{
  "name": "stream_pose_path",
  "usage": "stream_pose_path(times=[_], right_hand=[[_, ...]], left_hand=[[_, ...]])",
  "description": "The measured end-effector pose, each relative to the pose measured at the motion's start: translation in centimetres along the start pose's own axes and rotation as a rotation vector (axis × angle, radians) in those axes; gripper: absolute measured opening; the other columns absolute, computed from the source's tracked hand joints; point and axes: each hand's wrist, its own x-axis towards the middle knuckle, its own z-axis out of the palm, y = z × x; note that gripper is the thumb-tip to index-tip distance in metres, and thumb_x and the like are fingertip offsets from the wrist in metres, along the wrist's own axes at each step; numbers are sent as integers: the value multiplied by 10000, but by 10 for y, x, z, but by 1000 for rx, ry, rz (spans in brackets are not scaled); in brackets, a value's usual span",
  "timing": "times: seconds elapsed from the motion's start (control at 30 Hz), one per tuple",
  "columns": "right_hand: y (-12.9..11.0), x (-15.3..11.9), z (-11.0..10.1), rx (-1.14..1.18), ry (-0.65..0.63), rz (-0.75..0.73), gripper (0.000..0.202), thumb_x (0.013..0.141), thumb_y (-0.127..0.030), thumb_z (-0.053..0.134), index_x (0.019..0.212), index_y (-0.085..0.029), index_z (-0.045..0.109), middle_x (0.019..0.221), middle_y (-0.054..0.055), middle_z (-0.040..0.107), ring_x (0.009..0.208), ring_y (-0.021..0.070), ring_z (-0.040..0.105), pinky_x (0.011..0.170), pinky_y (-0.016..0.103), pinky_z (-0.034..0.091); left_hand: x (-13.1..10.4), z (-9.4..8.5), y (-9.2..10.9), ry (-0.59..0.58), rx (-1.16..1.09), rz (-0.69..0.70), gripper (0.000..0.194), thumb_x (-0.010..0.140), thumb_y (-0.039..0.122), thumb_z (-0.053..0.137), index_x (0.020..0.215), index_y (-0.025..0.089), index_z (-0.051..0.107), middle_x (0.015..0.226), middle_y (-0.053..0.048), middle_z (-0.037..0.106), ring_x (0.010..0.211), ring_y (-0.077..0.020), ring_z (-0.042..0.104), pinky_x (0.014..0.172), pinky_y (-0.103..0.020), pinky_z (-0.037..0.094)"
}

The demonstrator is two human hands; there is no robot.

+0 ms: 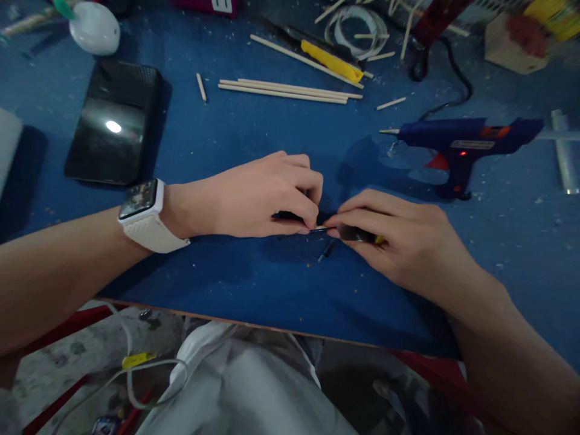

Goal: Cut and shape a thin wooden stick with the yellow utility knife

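Observation:
My left hand [272, 196], with a watch [141, 202] on its wrist, pinches a small thin dark piece [319, 229] low over the blue table [254, 278]. My right hand [399, 235] is closed at the other end of that piece, fingertips nearly touching the left ones. A dark tool with a yellow part [379, 240] shows between the right thumb and fingers; the rest of it is hidden in the hand. Just below the fingertips lies a small clear and dark bit [326, 250], too small to make out.
A blue glue gun [466, 145] with a red light lies at the right. Thin wooden sticks [285, 92], a yellow-handled cutter [333, 61] and a coil [356, 30] lie farther back. A black box [115, 124] sits at left. The table's edge [244, 319] runs close to my body.

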Motion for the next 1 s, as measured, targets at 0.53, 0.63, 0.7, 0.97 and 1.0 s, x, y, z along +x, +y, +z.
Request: stream_pose_path(times=[0.53,0.63,0.7,0.97,1.0], right_hand=[[-4,0,1,25,20,26,195,1294,-310,752,1222,-298,932,1274,36,949,942,187,891,657,311,580],[-3,1,1,25,35,14,165,1279,-297,778,1223,-286,933,1261,39,947,941,190,893,663,313,589],[-3,1,2,26,42,4,150,1275,-288,785,1225,-278,926,1254,39,946,936,188,893,669,309,593],[-2,0,3,24,27,11,176,1286,-319,764,1229,-277,926,1253,47,937,921,182,872,726,314,616],[-2,-1,3,26,23,13,183,1287,-325,760,1231,-279,928,1254,48,936,932,185,873,753,316,631]], left_hand=[[-1,1,-1,10,-19,-20,222,1282,358,766,1239,371,983,1277,-43,896,1214,-283,792,1109,-465,570],[-1,1,-2,12,-26,-5,268,1308,361,719,1245,350,980,1274,-57,889,1221,-292,786,1101,-481,567],[-1,1,-2,17,-32,9,280,1317,364,705,1254,337,976,1273,-65,886,1226,-296,784,1096,-483,568],[1,0,2,16,-47,-39,246,1282,328,739,1138,325,938,1254,-31,901,1216,-281,787,1113,-460,562],[1,0,3,14,-52,-45,245,1280,325,739,1134,324,936,1244,-29,903,1214,-280,785,1106,-456,560]])
